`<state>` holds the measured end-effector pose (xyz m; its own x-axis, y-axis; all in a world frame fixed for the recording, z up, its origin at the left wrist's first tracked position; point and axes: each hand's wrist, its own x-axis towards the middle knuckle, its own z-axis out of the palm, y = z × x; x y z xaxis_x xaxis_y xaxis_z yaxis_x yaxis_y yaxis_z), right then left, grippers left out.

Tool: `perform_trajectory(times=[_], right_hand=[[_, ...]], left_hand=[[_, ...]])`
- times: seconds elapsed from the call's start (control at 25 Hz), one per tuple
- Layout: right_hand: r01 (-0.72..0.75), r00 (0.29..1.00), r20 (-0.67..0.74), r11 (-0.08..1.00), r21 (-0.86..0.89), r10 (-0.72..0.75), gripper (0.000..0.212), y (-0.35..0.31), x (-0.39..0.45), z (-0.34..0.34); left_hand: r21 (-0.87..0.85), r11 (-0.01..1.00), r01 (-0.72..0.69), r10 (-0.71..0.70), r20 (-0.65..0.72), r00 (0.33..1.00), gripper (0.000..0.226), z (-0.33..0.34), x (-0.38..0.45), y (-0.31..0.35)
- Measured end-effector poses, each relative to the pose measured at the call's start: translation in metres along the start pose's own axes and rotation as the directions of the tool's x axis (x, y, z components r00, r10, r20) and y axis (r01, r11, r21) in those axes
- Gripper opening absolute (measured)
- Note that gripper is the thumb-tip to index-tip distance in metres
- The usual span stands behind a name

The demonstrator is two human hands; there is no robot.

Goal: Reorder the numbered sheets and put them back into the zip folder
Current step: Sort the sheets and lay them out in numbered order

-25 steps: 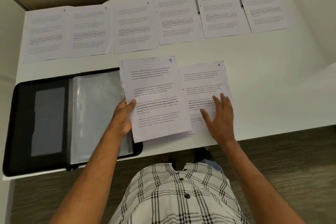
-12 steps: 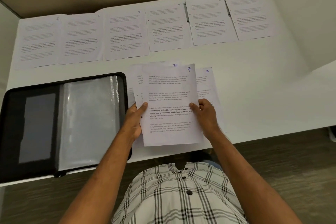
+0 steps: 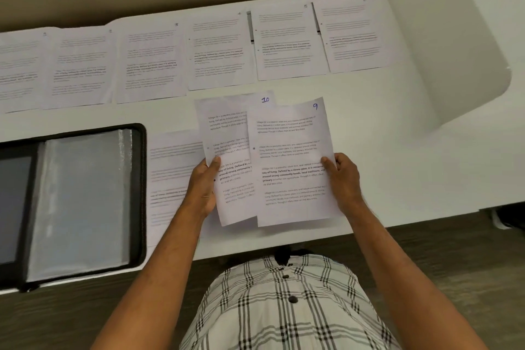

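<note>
My right hand (image 3: pixel 342 179) pinches the sheet numbered 9 (image 3: pixel 292 150) by its right edge, lifted above the desk. My left hand (image 3: pixel 203 183) grips the sheet numbered 10 (image 3: pixel 227 122) by its left edge; sheet 9 overlaps its right side. Another printed sheet (image 3: pixel 170 173) lies flat on the desk to the left of my left hand. Along the back of the desk a row of several numbered sheets (image 3: pixel 218 51) lies side by side. The black zip folder (image 3: pixel 140 179) lies open at the left, with clear plastic sleeves showing.
The white desk (image 3: pixel 397 150) ends at a front edge just below the held sheets. A white side panel (image 3: pixel 443 51) stands at the right. A beige wall runs behind the row of sheets. My checked shirt fills the bottom centre.
My right hand left the sheet on the desk, took sheet 9 by its right edge and drew it rightward. Sheet 10 came into view beneath it in my left hand.
</note>
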<state>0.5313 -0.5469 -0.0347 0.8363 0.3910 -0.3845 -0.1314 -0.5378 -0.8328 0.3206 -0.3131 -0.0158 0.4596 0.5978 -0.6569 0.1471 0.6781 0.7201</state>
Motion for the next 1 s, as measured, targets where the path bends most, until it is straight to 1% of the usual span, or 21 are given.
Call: perform_trajectory(times=[0.2, 0.36, 0.4, 0.44, 0.48, 0.52, 0.56, 0.6, 0.68, 0.72, 0.8, 1.0], right_hand=[[0.016, 0.999, -0.031, 0.998, -0.054, -0.018, 0.031, 0.027, 0.031, -0.047], [0.047, 0.998, -0.040, 0.990, -0.137, -0.052, 0.034, 0.037, 0.042, -0.062], [0.060, 0.995, -0.061, 0.982, -0.181, -0.073, 0.038, 0.037, 0.041, -0.062], [0.086, 0.988, -0.105, 0.960, -0.265, -0.118, 0.046, 0.038, 0.039, -0.061], [0.118, 0.972, -0.145, 0.919, -0.376, -0.184, 0.055, 0.040, 0.036, -0.058], [0.168, 0.950, -0.152, 0.859, -0.484, -0.272, 0.063, 0.042, 0.033, -0.055], [0.237, 0.930, -0.106, 0.793, -0.561, -0.353, 0.069, 0.047, 0.029, -0.051], [0.307, 0.915, -0.020, 0.730, -0.611, -0.402, 0.073, 0.051, 0.027, -0.047], [0.407, 0.898, 0.163, 0.629, -0.662, -0.410, 0.081, 0.064, 0.024, -0.040], [0.426, 0.894, 0.217, 0.592, -0.684, -0.393, 0.084, 0.070, 0.023, -0.038], [0.428, 0.896, 0.255, 0.553, -0.715, -0.364, 0.088, 0.080, 0.024, -0.037], [0.423, 0.893, 0.233, 0.545, -0.723, -0.384, 0.090, 0.087, 0.027, -0.047]], left_hand=[[-0.032, 0.997, -0.069, 0.065, -0.110, 0.992, 0.027, 0.017, 0.003, 0.004], [-0.045, 0.995, -0.094, 0.085, -0.168, 0.982, 0.020, 0.013, 0.001, 0.005], [-0.044, 0.994, -0.097, 0.088, -0.177, 0.980, 0.020, 0.012, -0.001, 0.003], [-0.042, 0.994, -0.100, 0.091, -0.186, 0.978, 0.020, 0.011, -0.002, 0.002], [-0.041, 0.994, -0.101, 0.091, -0.195, 0.976, 0.021, 0.011, -0.003, 0.001], [-0.043, 0.994, -0.101, 0.091, -0.202, 0.975, 0.022, 0.010, -0.004, -0.001], [-0.046, 0.994, -0.097, 0.086, -0.209, 0.974, 0.022, 0.010, -0.004, -0.002], [-0.051, 0.995, -0.090, 0.077, -0.217, 0.973, 0.023, 0.010, -0.004, -0.002], [-0.051, 0.995, -0.081, 0.068, -0.221, 0.973, 0.023, 0.011, -0.004, -0.003], [-0.049, 0.995, -0.084, 0.071, -0.218, 0.973, 0.024, 0.012, -0.003, -0.002], [-0.053, 0.994, -0.095, 0.082, -0.209, 0.975, 0.028, 0.014, -0.003, -0.001], [-0.053, 0.993, -0.101, 0.089, -0.190, 0.978, 0.025, 0.016, 0.002, 0.003]])
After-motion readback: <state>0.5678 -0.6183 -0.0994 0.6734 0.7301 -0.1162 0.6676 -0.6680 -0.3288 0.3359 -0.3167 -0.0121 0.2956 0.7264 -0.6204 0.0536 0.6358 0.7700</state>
